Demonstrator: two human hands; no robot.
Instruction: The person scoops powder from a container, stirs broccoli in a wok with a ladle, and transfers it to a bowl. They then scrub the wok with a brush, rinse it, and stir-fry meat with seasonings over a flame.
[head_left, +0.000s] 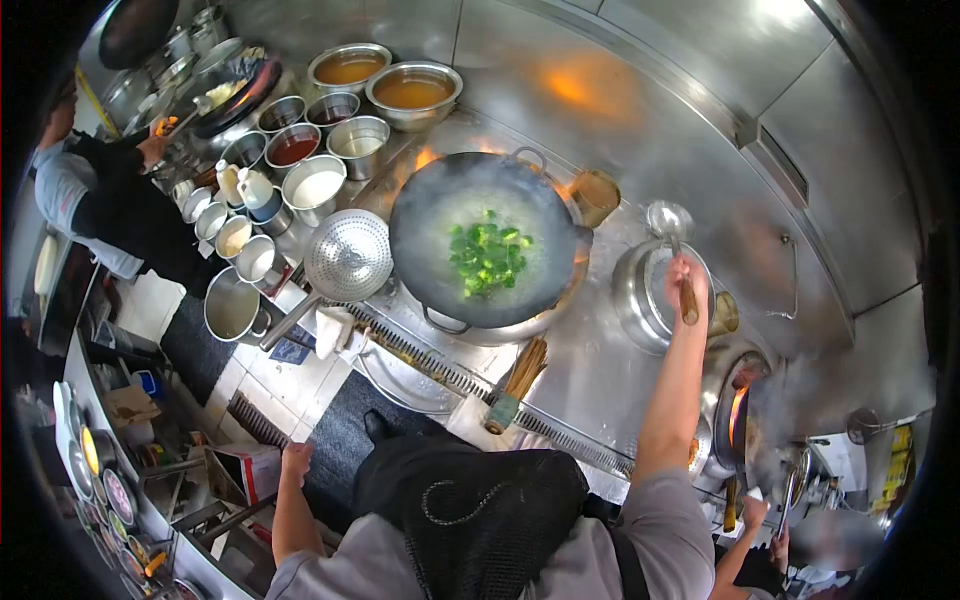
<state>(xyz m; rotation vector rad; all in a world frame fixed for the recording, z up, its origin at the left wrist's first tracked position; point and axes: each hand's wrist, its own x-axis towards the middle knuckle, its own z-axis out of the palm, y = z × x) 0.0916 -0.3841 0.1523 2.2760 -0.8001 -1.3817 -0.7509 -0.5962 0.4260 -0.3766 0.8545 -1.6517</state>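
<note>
My right hand (685, 275) is closed around the wooden-handled ladle (670, 217), its metal bowl pointing away from me above a lidded round metal pot (640, 290). Chopped green vegetables (488, 255) lie in the steaming black wok (425, 235), with flames at its far rim. My left hand (296, 458) hangs low at my side, fingers curled, with nothing visible in it. A cardboard box (250, 472) is close to that hand. On the left of the wok, a perforated strainer (349, 256) rests with its handle towards me.
Sauce bowls (293, 146) and liquid-filled basins (413, 88) crowd the back left. A bamboo brush (520, 383) lies at the stove's front edge. One co-worker (100, 190) stands at another wok on the left; another person's hand (755, 508) is at lower right, near a flaming wok (742, 415).
</note>
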